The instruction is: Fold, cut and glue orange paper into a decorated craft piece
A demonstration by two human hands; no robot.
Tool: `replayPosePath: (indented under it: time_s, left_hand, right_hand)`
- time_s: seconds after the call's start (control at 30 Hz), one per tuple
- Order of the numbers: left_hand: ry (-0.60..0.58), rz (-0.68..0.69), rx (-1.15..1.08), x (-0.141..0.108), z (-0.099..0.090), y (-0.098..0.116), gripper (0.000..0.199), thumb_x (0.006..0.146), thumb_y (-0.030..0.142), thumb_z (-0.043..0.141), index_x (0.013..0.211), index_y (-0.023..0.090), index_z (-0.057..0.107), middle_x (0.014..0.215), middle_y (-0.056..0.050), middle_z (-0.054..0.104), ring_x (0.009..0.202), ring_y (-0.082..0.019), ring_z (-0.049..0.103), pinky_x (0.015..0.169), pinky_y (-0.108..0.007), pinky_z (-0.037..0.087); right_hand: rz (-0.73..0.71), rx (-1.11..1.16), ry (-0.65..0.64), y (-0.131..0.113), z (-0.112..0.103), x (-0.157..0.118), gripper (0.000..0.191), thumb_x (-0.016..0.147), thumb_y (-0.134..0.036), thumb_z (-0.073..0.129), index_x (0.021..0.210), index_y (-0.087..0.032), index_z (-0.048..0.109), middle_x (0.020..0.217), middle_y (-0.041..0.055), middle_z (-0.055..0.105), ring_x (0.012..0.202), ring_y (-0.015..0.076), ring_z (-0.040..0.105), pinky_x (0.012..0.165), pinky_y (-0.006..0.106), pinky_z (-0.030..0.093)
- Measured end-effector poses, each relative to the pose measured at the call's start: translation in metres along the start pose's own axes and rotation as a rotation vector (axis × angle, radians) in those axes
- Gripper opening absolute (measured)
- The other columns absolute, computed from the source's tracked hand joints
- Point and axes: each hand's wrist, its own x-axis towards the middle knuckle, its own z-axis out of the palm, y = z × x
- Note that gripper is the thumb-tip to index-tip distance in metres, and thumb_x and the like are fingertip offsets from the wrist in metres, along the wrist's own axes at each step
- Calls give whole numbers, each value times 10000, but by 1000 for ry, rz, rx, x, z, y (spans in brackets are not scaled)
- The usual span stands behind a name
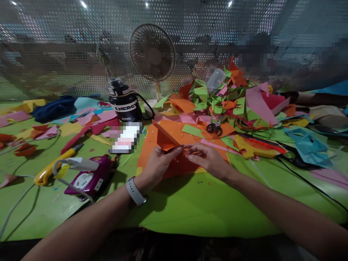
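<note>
Orange paper (163, 137) is pinched in the left hand (157, 165), seemingly part-shaped. The right hand (208, 159) is just beside; its grip I cannot tell. Flat sheets (145, 156) below look unworked.

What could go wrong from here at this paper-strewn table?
The raised orange paper at the left hand might crease or tear.
The yellow glue gun lies near the right hand; if hot, which I cannot tell, it could burn.
The left forearm passes near the purple power strip and might jostle it.
</note>
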Motion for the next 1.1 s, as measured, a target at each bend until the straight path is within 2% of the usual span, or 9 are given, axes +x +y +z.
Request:
replayPosePath:
  time_s: [0.13, 0.23, 0.4, 0.57, 0.7, 0.93, 1.1]
  left_hand:
    - [-46, -18, -30, 1, 0, -1, 161, 664, 277, 807, 795, 197, 758, 814, -37, 774, 763, -192, 693, 756, -325, 543]
    - [-34, -61, -78, 1, 1, -2, 205, 641, 272, 830, 812, 184, 759, 833, -42, 776, 748, -182, 697, 761, -314, 546]
    - [77, -183, -193, 2, 3, -1, 276, 597, 293, 863, 817, 161, 760, 810, -56, 772, 692, -174, 691, 683, -295, 555]
    - [82, -191, -272, 1, 5, -1, 284, 573, 274, 876, 801, 155, 756, 811, -51, 768, 711, -165, 687, 701, -277, 546]
    - [87, -244, -295, -1, 7, -2, 272, 572, 265, 879, 786, 151, 753, 802, -43, 763, 701, -152, 673, 715, -275, 541]
    - [89, -297, -313, -1, 6, -1, 238, 578, 258, 874, 762, 155, 763, 764, -37, 757, 679, -142, 654, 672, -250, 520]
    - [104, -296, -313, -2, 7, -1, 254, 553, 269, 887, 747, 158, 763, 730, -33, 747, 651, -135, 644, 637, -236, 518]
  right_hand:
    - [-101, -202, 31, -1, -2, 0, 139, 835, -309, 581, 834, -182, 638, 919, 58, 657, 869, 184, 599, 805, 344, 460]
    - [-114, -259, 57, 0, -1, 0, 139, 838, -302, 564, 773, -187, 605, 833, 36, 634, 805, 175, 575, 755, 332, 445]
    - [-29, 44, 158, -1, 0, -1, 186, 826, -371, 594, 853, -187, 582, 860, 24, 620, 818, 162, 585, 768, 323, 466]
    - [113, 228, -2, 1, 6, 0, 334, 783, -504, 657, 798, -172, 619, 789, 20, 653, 756, 146, 604, 736, 309, 476]
    - [98, 255, -2, 7, 11, 1, 355, 735, -517, 709, 742, -175, 616, 716, -3, 644, 680, 126, 589, 687, 291, 472]
    - [13, 191, 4, 7, 7, 2, 344, 754, -508, 696, 694, -179, 613, 680, -12, 617, 640, 118, 543, 638, 273, 431]
    - [112, 268, -39, 6, 9, 0, 419, 711, -577, 714, 731, -171, 615, 691, -16, 605, 630, 110, 530, 622, 261, 413]
